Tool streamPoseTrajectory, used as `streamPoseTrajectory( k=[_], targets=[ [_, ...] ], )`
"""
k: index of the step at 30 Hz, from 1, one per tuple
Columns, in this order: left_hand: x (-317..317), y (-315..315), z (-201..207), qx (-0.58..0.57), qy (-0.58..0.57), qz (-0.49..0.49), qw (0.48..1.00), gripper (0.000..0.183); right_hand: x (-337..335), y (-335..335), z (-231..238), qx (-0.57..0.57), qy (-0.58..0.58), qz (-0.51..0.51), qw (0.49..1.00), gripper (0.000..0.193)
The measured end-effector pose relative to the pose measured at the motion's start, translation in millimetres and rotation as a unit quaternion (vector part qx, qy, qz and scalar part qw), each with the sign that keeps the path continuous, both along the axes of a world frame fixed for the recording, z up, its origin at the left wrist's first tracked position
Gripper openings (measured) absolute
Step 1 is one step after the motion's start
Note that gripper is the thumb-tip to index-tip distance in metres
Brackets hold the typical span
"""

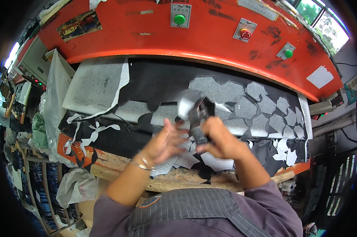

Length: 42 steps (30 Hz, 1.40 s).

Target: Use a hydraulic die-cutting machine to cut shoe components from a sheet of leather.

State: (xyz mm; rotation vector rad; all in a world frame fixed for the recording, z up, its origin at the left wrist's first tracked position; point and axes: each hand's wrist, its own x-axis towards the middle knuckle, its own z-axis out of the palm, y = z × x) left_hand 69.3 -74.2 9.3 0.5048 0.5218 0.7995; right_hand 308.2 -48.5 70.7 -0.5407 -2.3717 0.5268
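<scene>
My right hand [218, 138] is closed around a black angular piece [202, 116], blurred by motion, so its exact kind does not show. Beside it, my left hand [164, 143] is raised with its fingers spread and smeared, holding nothing I can see. A bracelet [143, 163] circles the left wrist. Beneath both hands lies a black sheet [158, 81] with shaped cut-outs that show a grey-white surface [222, 90]. Several loose white-faced pieces [218, 162] lie near the front edge, just below my right hand. A pale blurred patch [186, 106] adjoins the held piece.
An orange machine beam [210, 35] spans the back, bearing green buttons [179, 19] and a red knob [245, 34]. White scrap strips [92, 134] lie at left, more scraps [284, 152] at right. A clear plastic bag [56, 102] hangs left; a wooden rail [174, 185] runs along the front.
</scene>
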Motion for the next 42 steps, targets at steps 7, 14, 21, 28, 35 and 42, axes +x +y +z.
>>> streamPoseTrajectory(
  k=[7, 14, 21, 28, 35, 42],
  targets=[
    [58.7, -28.0, -2.1, 0.011, -0.057, 0.057, 0.997, 0.058, -16.0, -80.5, -32.2, -0.111, -0.017, -0.123, 0.986, 0.031],
    [-24.5, -37.0, -6.1, 0.021, 0.361, 0.005, 0.932, 0.044, 11.9, -51.3, -32.2, -0.097, -0.047, -0.099, 0.989, 0.020],
    [-82.1, -29.2, 50.7, 0.392, 0.658, 0.200, 0.610, 0.100, -27.7, 79.1, -53.2, 0.084, -0.064, -0.077, 0.991, 0.014],
    [-47.1, 74.1, 4.0, 0.396, 0.720, 0.205, 0.532, 0.106, -58.7, 118.4, -68.3, 0.156, 0.002, -0.160, 0.975, 0.026],
    [-16.5, 112.7, -12.0, 0.371, 0.762, 0.229, 0.479, 0.114, -54.8, 109.1, -84.6, -0.047, 0.010, -0.400, 0.915, 0.052],
    [-17.2, 114.8, -17.8, 0.392, 0.743, 0.275, 0.468, 0.101, -55.7, 125.0, -89.4, -0.044, 0.065, -0.391, 0.917, 0.041]
  ],
)
